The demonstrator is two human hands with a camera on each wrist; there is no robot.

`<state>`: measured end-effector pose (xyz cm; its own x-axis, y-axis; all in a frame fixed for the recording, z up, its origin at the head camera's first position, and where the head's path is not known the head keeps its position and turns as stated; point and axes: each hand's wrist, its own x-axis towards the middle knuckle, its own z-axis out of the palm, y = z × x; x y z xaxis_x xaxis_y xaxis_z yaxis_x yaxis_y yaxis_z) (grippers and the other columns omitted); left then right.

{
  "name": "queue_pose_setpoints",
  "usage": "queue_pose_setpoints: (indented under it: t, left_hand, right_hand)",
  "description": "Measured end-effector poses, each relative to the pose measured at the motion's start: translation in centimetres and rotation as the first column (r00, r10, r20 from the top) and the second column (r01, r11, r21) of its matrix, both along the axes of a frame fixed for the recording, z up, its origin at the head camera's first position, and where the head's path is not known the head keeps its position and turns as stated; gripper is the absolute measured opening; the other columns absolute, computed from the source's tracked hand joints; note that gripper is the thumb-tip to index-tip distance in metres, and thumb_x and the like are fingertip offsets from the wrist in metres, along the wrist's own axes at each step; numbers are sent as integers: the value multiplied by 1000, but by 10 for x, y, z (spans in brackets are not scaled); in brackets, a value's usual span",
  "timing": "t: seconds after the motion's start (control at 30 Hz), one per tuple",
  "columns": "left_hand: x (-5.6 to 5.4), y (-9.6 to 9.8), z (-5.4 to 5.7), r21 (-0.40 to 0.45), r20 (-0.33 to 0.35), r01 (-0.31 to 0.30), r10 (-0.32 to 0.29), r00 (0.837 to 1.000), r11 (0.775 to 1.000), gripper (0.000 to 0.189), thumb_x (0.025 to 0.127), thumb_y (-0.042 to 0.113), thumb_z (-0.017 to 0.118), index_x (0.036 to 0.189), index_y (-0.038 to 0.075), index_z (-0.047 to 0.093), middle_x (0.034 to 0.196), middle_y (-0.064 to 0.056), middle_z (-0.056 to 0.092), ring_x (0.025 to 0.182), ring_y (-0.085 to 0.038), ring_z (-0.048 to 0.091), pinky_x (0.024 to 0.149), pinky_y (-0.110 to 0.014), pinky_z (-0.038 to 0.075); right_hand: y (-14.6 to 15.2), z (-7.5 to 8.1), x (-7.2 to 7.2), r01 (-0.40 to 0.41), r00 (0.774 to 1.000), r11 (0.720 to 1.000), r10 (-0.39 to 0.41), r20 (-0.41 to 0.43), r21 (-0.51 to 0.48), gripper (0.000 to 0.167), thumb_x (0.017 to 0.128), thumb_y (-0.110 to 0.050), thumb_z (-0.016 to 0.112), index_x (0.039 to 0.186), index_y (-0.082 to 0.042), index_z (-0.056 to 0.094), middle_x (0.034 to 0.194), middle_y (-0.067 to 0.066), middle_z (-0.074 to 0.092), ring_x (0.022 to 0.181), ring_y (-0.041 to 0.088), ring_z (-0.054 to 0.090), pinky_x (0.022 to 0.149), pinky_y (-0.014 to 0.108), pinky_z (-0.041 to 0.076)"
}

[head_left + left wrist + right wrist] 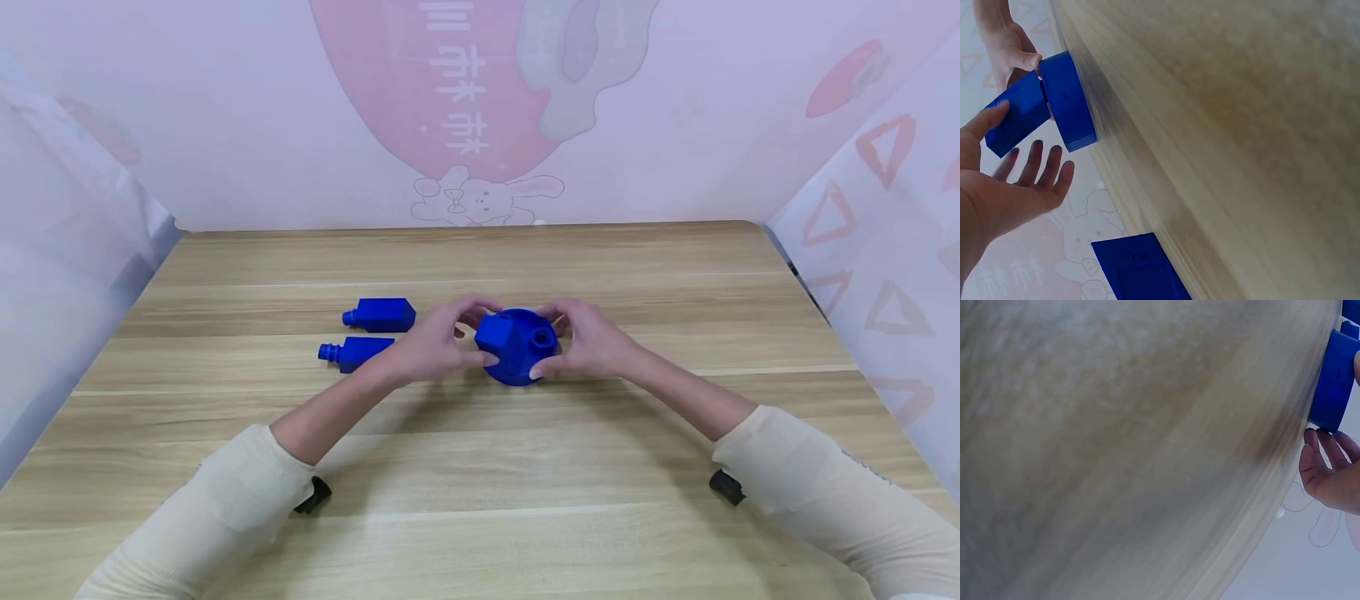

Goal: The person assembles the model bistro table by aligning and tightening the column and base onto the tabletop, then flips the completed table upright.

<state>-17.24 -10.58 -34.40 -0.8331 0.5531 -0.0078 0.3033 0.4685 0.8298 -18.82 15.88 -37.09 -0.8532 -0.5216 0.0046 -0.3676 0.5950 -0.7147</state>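
A round blue base [516,373] with a round socket on top sits on the table between both hands. A blue angular block [497,333] stands tilted on its left side, its lower end meeting the base. My left hand [437,340] is around this block; in the left wrist view the thumb lies against the block [1019,115] while the other fingers are spread below, apart from it. With thumb on the near rim and fingers behind the far edge, my right hand [592,340] holds the base, seen edge-on in the right wrist view.
Two more blue bottle-shaped pieces with ribbed necks lie left of my left hand: a farther piece [384,315] and a nearer piece [360,353], partly covered by my left forearm. The wooden table [480,500] ends at a printed curtain [262,125] at the back.
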Motion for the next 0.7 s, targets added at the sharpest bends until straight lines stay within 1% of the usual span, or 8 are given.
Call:
queue_pose_setpoints:
  t: [0.07, 0.17, 0.27, 0.43, 0.53, 0.6, 0.7]
  left_hand:
    - [1, 1, 1, -18, 31, -60, 60, 998, 998, 60, 88, 19, 85, 137, 3, 54, 129, -14, 63, 120, -31, 58, 103, -51, 48]
    - [4, 1, 3, -39, 66, -140, 142, 988, 989, 58, 87, 30, 86, 128, 6, 54, 122, -11, 62, 119, -29, 57, 102, -47, 50]
    - [5, 3, 3, -47, 61, -175, 178, 982, 983, 53, 86, 35, 86, 122, 8, 56, 119, -9, 62, 118, -30, 57, 99, -45, 52]
    - [6, 8, 4, -42, 20, -177, 178, 984, 983, 50, 86, 37, 86, 118, 8, 59, 116, -8, 65, 115, -29, 60, 96, -44, 53]
    - [5, 10, 4, -29, 0, -160, 160, 987, 987, 48, 88, 31, 85, 120, 5, 61, 116, -9, 67, 113, -28, 61, 98, -45, 52]
    - [4, 12, 4, -12, -9, -123, 123, 992, 992, 45, 90, 24, 82, 125, 3, 63, 119, -10, 67, 113, -27, 60, 100, -46, 52]
    - [1, 14, 4, 28, -37, -27, 28, 999, 999, 45, 93, 11, 75, 134, -2, 62, 128, -15, 67, 115, -30, 61, 101, -49, 52]
  right_hand:
    - [0, 0, 0, 0, 1000, 1000, 0, 2, -2, 83, 72, -26, 98, 136, 7, 58, 126, 20, 68, 106, 34, 66, 96, 52, 53]
    - [0, 0, 1, 2, 1000, 1000, -1, 10, -10, 82, 71, -24, 98, 136, 7, 58, 126, 20, 68, 107, 35, 66, 97, 52, 53]
    - [0, 0, 1, 3, 1000, 1000, -3, 15, -16, 82, 71, -24, 98, 136, 8, 58, 126, 20, 68, 108, 35, 66, 97, 52, 53]
    - [1, -1, -1, -2, 1000, 1000, 2, 12, -20, 82, 72, -24, 97, 136, 8, 58, 125, 20, 68, 108, 35, 66, 98, 53, 52]
    - [1, -1, 0, -5, 1000, 1000, 5, 10, -19, 82, 72, -25, 98, 136, 8, 58, 126, 20, 68, 108, 34, 66, 97, 52, 53]
    - [1, -1, -1, -8, 1000, 1000, 8, 6, -18, 82, 72, -25, 98, 136, 8, 58, 126, 20, 68, 108, 34, 65, 97, 52, 53]
    - [1, 0, 0, -8, 1000, 1000, 8, 9, -18, 83, 72, -24, 98, 137, 8, 57, 127, 20, 68, 107, 34, 66, 97, 51, 53]
